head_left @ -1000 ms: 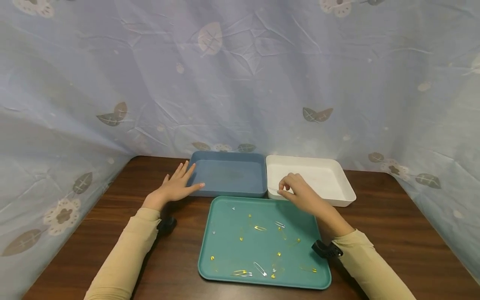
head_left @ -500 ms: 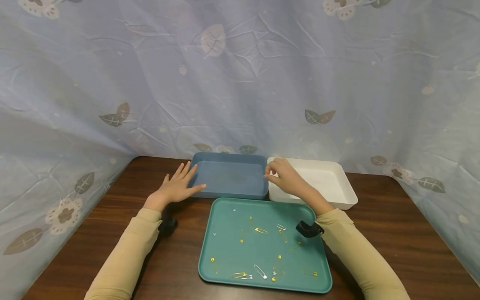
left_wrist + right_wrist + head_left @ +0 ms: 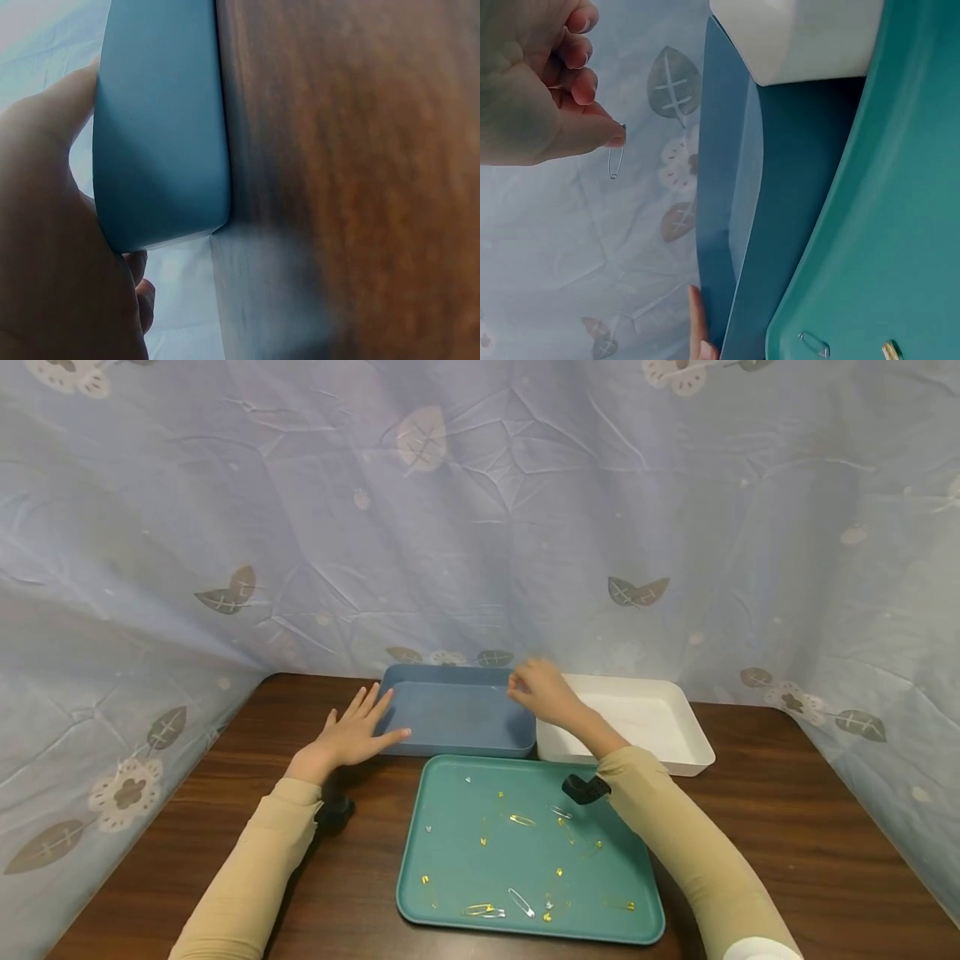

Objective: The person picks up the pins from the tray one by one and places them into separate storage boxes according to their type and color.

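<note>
My right hand is raised over the right end of the blue tray. Between its thumb and forefinger it pinches a silver safety pin, which hangs downward in the right wrist view; the head view is too blurred to show the pin. My left hand, fingers spread, lies against the left edge of the blue tray, and the left wrist view shows it alongside the tray's corner. Gold safety pins and silver safety pins lie scattered on the green tray.
A white tray stands right of the blue one, side by side with it. The green tray sits in front of both on the dark wooden table. Behind them hangs a patterned curtain.
My right hand has moved left and away from me, from over the white tray to over the blue tray, carrying the safety pin. The left hand has stayed in place.
</note>
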Available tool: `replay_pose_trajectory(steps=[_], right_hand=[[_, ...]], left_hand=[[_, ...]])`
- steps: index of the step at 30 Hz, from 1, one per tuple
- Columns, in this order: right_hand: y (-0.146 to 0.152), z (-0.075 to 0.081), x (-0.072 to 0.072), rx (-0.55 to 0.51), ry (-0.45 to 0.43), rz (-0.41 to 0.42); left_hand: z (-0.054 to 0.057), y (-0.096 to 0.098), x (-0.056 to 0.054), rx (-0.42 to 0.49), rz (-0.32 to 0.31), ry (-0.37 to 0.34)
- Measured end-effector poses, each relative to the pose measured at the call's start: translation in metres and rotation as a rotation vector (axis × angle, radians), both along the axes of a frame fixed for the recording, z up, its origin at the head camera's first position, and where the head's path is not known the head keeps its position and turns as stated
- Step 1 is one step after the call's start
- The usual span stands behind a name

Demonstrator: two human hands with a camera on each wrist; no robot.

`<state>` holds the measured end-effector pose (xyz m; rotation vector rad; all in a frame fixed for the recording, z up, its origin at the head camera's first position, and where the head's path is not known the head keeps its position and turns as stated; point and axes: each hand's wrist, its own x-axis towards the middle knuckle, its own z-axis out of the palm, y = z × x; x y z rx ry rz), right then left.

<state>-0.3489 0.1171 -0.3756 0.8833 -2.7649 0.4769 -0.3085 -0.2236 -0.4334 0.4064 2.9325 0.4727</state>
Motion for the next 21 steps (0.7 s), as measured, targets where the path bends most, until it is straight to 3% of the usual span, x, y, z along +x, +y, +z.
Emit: replay_pose_trajectory(steps=[8,21], right_hand=[[-0.018,-0.012,-0.020,0.098,0.046,-0.040],[-0.038,-0.020,-0.038,0.199,0.043,-0.126]], left_hand=[[0.000,0.001,-0.001,0.000,-0.001,0.017],[0.002,0.002,0.001,0.013,0.004,0.013]])
